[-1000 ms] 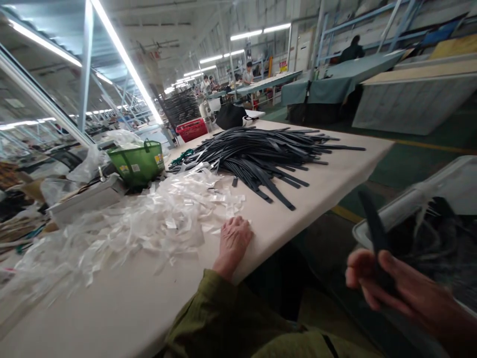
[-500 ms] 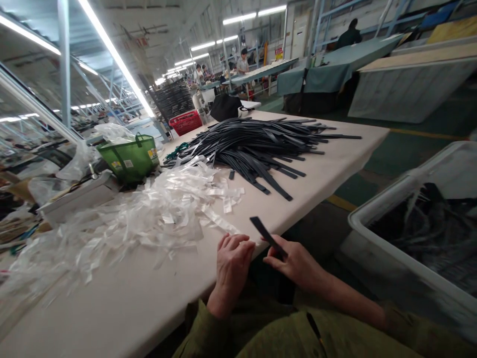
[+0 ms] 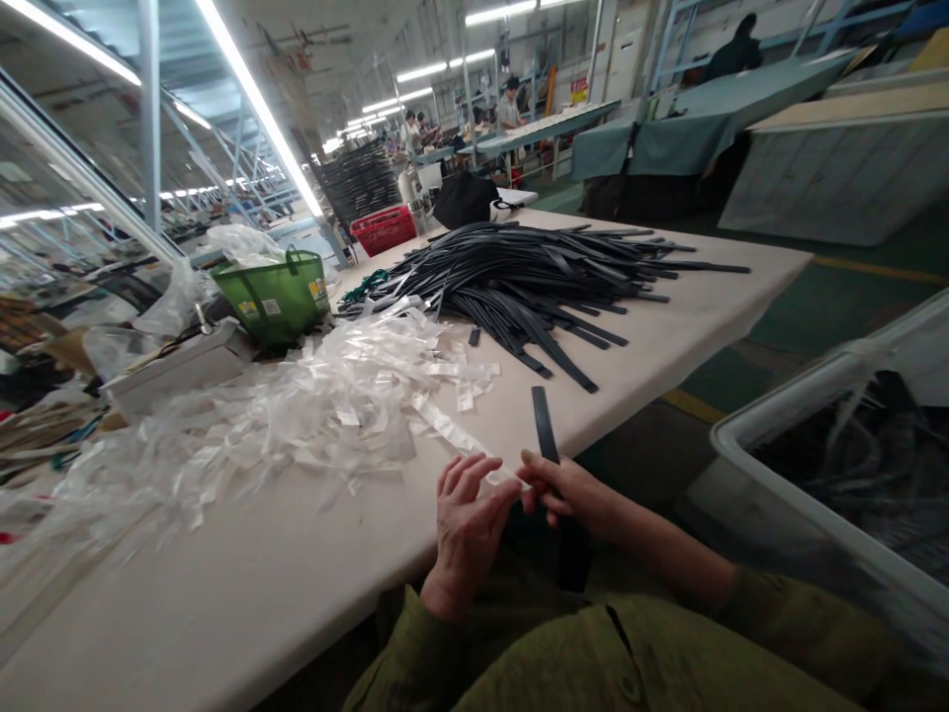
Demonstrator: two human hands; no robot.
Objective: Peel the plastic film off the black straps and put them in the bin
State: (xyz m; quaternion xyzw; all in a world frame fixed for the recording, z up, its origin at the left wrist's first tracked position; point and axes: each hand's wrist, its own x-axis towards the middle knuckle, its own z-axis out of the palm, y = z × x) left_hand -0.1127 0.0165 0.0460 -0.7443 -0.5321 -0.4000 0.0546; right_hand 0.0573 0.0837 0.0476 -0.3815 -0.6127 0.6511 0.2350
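My right hand [image 3: 560, 488] is closed on a black strap [image 3: 544, 423] that sticks up over the near edge of the white table [image 3: 282, 593]. My left hand [image 3: 469, 514] lies beside it with fingers spread, touching the end of a clear plastic strip [image 3: 452, 435]. A heap of clear plastic strips [image 3: 297, 415] spreads to the left of my hands. A big pile of black straps [image 3: 534, 277] lies further back on the table.
A green basket [image 3: 274, 297] and a red basket [image 3: 384, 229] stand at the table's far left side. A white plastic bin [image 3: 837, 445] holding dark straps stands on the floor at the right. People work at distant tables.
My right hand brought the black strap from over the bin across to the table edge beside my left hand. My left hand lifted its fingers onto a plastic strip.
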